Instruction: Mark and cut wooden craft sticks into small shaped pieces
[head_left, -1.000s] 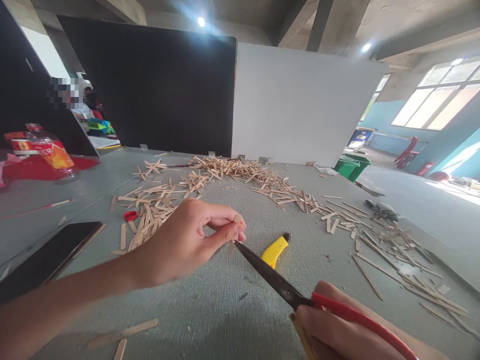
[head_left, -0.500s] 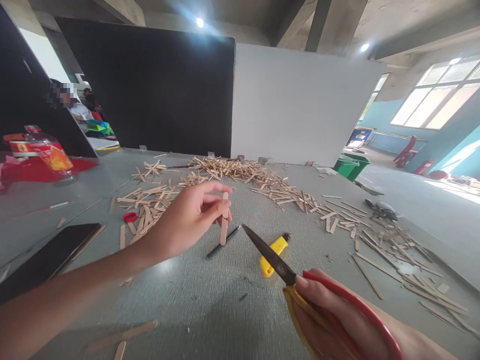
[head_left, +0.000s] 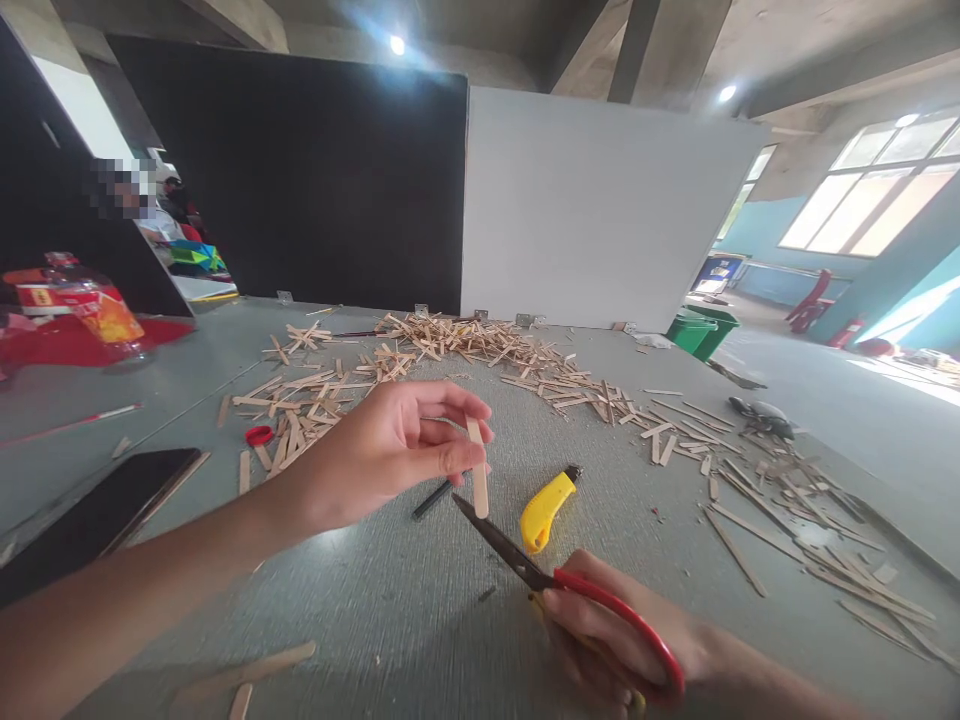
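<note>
Between thumb and fingers, my left hand (head_left: pixel 397 450) pinches a short wooden craft stick (head_left: pixel 480 490), its rounded end pointing down. My right hand (head_left: pixel 607 630) grips scissors (head_left: pixel 510 555) by their red and yellow handles. The dark blades point up and left, with the tip beside the lower end of the stick; whether they touch it I cannot tell. Under the left fingers lies a black pen (head_left: pixel 433 499), partly hidden. A yellow utility knife (head_left: pixel 547 512) rests on the grey table (head_left: pixel 375 610) beyond the scissors.
Many cut wooden sticks (head_left: pixel 465 340) are heaped at the back, spreading down both sides. A phone (head_left: pixel 112 510) and a red bottle cap (head_left: pixel 259 435) lie at left, a drink bottle (head_left: pixel 101 305) behind. Loose sticks (head_left: pixel 259 668) lie near the front. Black and white panels (head_left: pixel 600 210) border the back.
My left hand has shifted slightly right and down with the stick. My right hand has brought the scissors left, so their tip is now close to the stick's lower end.
</note>
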